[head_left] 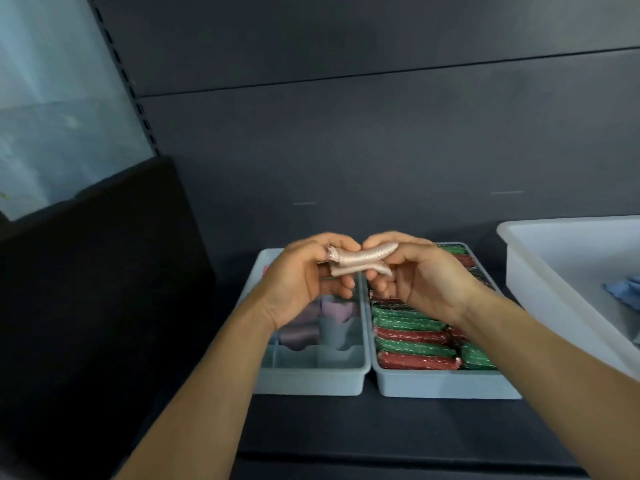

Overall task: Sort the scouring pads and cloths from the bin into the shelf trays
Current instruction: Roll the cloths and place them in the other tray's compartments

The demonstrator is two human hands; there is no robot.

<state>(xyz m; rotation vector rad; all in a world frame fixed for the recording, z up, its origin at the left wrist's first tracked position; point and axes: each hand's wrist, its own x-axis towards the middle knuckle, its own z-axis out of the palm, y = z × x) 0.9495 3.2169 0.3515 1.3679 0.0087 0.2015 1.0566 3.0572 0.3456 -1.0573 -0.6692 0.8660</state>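
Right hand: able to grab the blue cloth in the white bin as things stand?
Probably not yet: the right hand and left hand both grip the pink piece. The white bin is open-topped, nothing blocking the blue cloth.

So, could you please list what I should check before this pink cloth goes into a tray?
1. Grip on the pink cloth by left hand and right hand: ok.
2. Cloth folded flat: not ok, its ends splay.
3. Free room at the front of the left tray: ok.
4. Only red and green pads showing in the right tray: ok.
5. Back end of the left tray: cannot tell, the hands hide it.
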